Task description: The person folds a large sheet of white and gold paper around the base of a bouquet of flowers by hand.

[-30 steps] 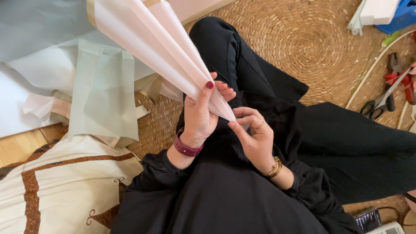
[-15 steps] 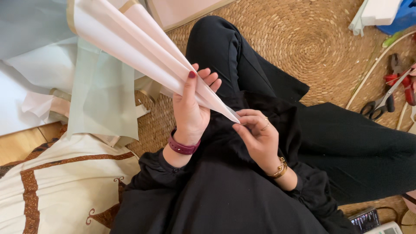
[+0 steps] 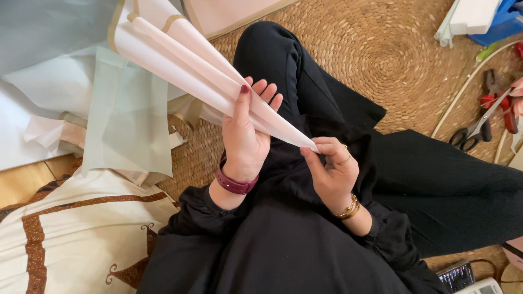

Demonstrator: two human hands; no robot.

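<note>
**Paper cone pinched at its tip, over the lap**

Nearest, at the bottom right edge, lie a small dark device with a lit screen (image 3: 456, 275) and a white box-shaped one (image 3: 482, 286) just beside it; their markings are too small to make out. At the near left sits a cream cushion (image 3: 65, 239) with brown scroll trim.

Above the black-clad lap, the right hand (image 3: 333, 173) pinches the narrow tip of the paper cone (image 3: 218, 81) between thumb and forefinger, the other fingers curled in; a gold bracelet circles its wrist. The left hand (image 3: 246, 136), with a maroon band at the wrist, stands upright and wraps the cone just beyond the tip: thumb pressed on the near face, fingers close together behind, their tips showing over the upper edge. The cone widens toward the far left, its wide end rimmed in tan.

Since half a second ago the cone has tipped flatter, its wide end lower and further left, and the left thumb has slid up along it.

Pale green sheets (image 3: 125, 120) lie at the left on the woven mat (image 3: 392, 60). Scissors (image 3: 474, 133) with black handles and red-handled pliers (image 3: 498, 98) lie far right. At the far right corner, a white block (image 3: 471, 16) rests against a blue box (image 3: 504, 24).
</note>
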